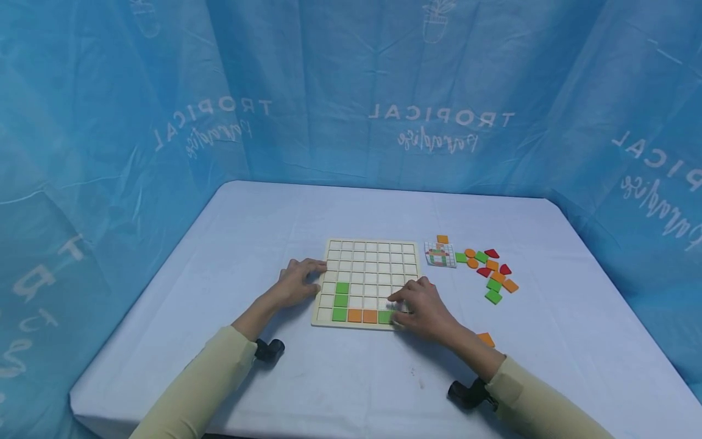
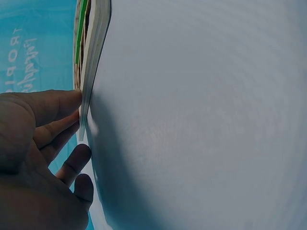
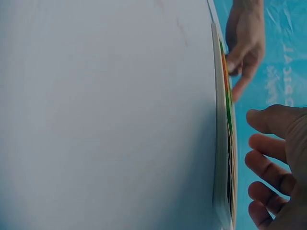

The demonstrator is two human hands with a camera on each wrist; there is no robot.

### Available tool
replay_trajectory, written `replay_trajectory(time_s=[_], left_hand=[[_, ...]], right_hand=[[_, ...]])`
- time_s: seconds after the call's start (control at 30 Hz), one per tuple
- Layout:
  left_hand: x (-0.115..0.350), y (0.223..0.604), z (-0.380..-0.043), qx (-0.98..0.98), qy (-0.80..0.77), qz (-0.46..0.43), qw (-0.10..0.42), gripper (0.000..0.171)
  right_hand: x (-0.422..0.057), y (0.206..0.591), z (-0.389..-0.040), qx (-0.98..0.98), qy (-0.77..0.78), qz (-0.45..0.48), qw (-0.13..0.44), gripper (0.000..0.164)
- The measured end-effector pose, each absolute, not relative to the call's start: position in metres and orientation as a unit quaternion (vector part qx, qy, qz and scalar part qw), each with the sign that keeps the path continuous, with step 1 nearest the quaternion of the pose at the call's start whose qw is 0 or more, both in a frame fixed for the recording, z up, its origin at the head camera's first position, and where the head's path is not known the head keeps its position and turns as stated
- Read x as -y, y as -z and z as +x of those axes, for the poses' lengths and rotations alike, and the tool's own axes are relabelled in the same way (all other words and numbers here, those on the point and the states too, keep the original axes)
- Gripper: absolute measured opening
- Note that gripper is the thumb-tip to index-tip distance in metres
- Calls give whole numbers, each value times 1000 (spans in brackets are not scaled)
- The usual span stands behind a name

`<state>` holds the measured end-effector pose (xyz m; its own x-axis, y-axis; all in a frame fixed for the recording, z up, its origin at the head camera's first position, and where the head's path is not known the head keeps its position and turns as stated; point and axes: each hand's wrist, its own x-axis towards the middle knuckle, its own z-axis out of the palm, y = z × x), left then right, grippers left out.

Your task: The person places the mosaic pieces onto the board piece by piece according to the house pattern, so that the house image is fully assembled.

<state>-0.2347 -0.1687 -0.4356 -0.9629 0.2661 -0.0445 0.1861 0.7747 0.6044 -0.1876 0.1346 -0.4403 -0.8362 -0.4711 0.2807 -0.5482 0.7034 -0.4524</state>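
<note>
Smack in the middle of the white table sits the pale grid board, with green tiles stacked toward its 8 o'clock and two orange tiles around 6. The left hand is at 9 o'clock, fingers relaxed and touching the edge, not really clamped on. The right hand is over the 4 o'clock corner, fingers loosely bent and, from the wrist view, gripping nothing. Its thumb is right by the end green tile; I can't tell if they touch.

That's where I'd worry tbh: a careless drag of that thumb could knock the tile out of its square. Also, a push from the right could slide the whole board, since the left hand's touch looks pretty light. And the lone orange tile out at 4 o'clock, by the forearm, could get swept by the sleeve.
</note>
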Motion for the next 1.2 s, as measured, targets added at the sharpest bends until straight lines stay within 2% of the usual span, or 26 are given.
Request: replay_trajectory(time_s=[0.4,0.83,1.2], left_hand=[[170,433,-234,-939,-311,129,64,46],[170,433,-233,-939,-313,129,62,46],[169,432,-231,-939,-315,121,67,47]], right_hand=[[-198,432,-196,953,-263,127,85,34],[-270,435,-198,973,-211,10,89,38],[-295,443,-189,974,-204,-14,94,38]])
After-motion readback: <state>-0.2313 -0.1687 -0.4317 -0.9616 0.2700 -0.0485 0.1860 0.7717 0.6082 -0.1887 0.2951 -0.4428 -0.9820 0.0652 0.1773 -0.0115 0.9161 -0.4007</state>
